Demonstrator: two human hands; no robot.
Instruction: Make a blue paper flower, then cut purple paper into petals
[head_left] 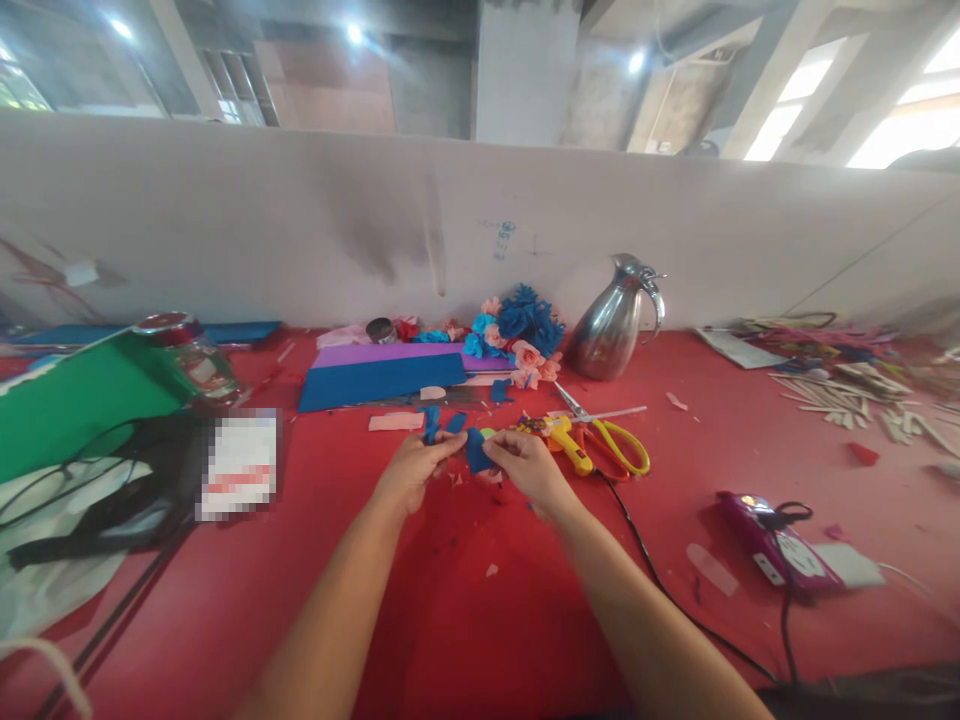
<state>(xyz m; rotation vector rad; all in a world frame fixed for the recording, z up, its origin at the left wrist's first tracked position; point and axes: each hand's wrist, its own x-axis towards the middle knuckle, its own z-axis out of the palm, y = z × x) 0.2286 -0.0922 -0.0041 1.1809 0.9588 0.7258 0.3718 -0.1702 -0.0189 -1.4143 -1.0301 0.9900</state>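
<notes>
My right hand (521,465) pinches a small blue paper piece (476,452) by its right edge. My left hand (420,470) is closed on a crinkled blue paper bit (431,424), its fingertips reaching toward the same piece from the left. A loose blue scrap (456,422) shows just behind those fingertips. To the right of my hands lie a yellow glue gun (566,445) and scissors (626,450) with yellow and red handles, close together. Behind them is a bunch of blue and pink paper flowers (529,330).
Blue sheets (382,383) lie behind my hands, and a steel jug (611,320) stands at the back. A glass jar (191,355) and black bag (142,480) are left. Rightward are a purple device (780,550), a black cord (637,540) and wooden sticks (862,395).
</notes>
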